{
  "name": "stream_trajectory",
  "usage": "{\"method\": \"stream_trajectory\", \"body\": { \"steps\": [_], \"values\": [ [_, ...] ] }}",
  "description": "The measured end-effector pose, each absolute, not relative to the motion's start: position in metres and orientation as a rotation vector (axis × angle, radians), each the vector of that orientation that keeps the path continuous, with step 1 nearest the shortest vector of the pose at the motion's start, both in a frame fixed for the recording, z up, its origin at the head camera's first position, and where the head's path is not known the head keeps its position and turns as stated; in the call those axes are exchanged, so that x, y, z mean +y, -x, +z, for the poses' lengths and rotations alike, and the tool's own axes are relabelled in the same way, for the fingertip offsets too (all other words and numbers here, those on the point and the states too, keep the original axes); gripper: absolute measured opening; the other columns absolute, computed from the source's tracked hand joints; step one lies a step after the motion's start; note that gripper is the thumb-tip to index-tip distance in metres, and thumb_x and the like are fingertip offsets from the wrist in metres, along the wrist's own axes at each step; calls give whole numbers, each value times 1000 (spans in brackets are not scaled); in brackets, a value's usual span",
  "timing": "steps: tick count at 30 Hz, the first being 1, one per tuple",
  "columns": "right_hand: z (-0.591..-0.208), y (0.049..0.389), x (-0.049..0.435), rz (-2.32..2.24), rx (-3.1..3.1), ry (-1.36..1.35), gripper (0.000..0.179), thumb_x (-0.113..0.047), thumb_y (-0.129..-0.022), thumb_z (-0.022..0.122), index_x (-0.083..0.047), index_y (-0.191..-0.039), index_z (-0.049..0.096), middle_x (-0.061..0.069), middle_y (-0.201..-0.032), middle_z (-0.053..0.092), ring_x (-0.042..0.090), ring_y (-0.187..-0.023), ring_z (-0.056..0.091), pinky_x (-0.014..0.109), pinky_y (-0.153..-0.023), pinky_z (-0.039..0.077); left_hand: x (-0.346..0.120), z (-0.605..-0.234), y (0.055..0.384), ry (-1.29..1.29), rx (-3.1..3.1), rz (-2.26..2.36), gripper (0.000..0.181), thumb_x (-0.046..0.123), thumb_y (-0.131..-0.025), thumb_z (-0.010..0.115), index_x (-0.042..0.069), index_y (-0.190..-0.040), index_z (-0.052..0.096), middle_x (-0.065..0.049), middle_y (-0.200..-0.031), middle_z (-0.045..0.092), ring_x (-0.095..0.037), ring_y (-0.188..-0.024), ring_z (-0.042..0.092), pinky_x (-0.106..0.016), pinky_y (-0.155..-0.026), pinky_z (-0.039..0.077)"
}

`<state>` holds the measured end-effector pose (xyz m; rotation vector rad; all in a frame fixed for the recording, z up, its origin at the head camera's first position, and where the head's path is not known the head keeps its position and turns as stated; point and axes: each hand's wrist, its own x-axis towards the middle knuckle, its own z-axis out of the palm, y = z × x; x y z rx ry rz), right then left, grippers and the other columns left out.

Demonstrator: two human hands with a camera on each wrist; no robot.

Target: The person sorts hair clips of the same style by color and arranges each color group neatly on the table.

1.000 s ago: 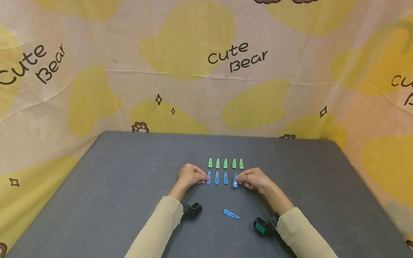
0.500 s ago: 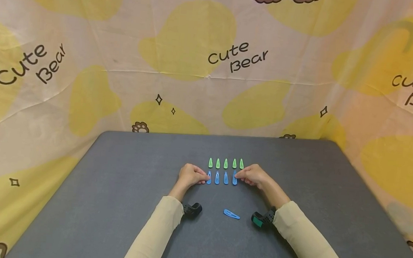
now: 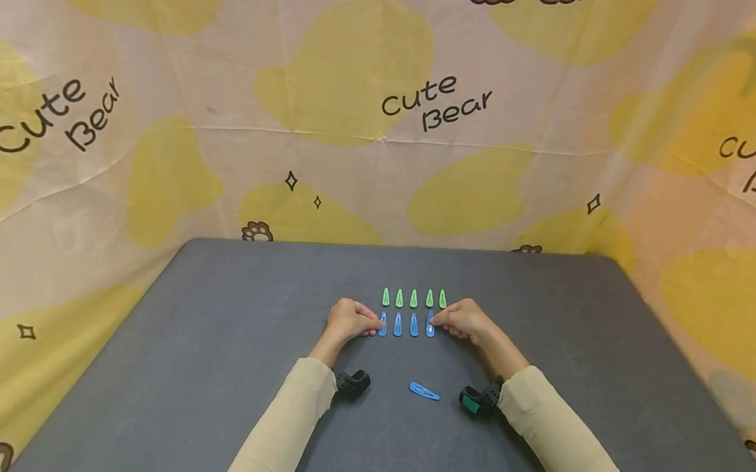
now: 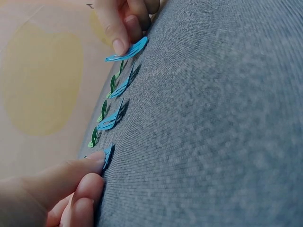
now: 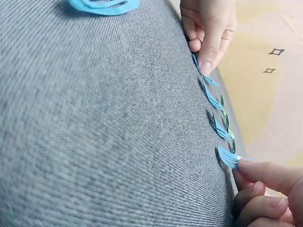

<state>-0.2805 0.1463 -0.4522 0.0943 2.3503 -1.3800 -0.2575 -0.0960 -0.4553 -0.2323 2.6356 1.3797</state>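
Note:
Blue snap hair clips lie in a row on the grey table, among them a middle clip (image 3: 414, 325). At the row's left end, my left hand (image 3: 350, 319) pinches the leftmost blue hair clip (image 4: 108, 157) between thumb and fingers. My right hand (image 3: 467, 321) grips the rightmost blue hair clip (image 5: 228, 157), its thumb and fingertip covering part of it. In the left wrist view this clip tilts under the right fingertips. Just behind runs a matching row of green hair clips (image 3: 414, 298), points facing away.
Nearer the person, a single blue hair clip (image 3: 424, 391) lies askew between the forearms. Each wrist wears a black camera band, such as the right band (image 3: 480, 398). A patterned cloth (image 3: 338, 70) hangs behind the grey table (image 3: 225, 313).
My right hand has shifted slightly away from the person and left, sliding the rightmost blue clip up level with the row. My left hand stays on its clip.

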Motion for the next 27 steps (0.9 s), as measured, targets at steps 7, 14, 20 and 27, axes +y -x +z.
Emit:
{"method": "stream_trajectory", "body": {
  "steps": [7, 14, 20, 27],
  "values": [
    [-450, 278, 144, -1380, 2373, -107, 23, -13, -82, 73, -6, -62, 63, -6, -47, 44, 5, -43, 36, 20, -45, 28, -95, -456, 257, 237, 2637, 1386, 15, 18, -72, 84, 5, -76, 76, -5, -66, 73, -3, -51, 60, -17, -53, 49],
    [-452, 277, 141, -1344, 2413, -153, 19, -13, -82, 74, -3, -66, 67, -5, -48, 45, 6, -42, 36, 21, -44, 28, -95, -455, 257, 234, 2658, 1369, 15, 17, -73, 84, 5, -76, 76, -5, -67, 74, -2, -50, 60, -17, -53, 50],
    [-453, 278, 138, -1320, 2438, -213, 30, -14, -80, 75, -8, -56, 59, -5, -45, 43, 6, -41, 35, 22, -43, 29, -95, -455, 257, 236, 2652, 1378, 15, 18, -73, 84, 5, -76, 76, -5, -66, 73, -2, -50, 60, -17, -53, 49],
    [-452, 277, 135, -1310, 2462, -272, 41, -15, -80, 76, -13, -48, 51, -5, -44, 42, 7, -40, 35, 22, -42, 28, -95, -457, 258, 239, 2651, 1388, 15, 17, -73, 84, 4, -76, 76, -5, -65, 73, -2, -49, 60, -16, -52, 49]
  ]
}}
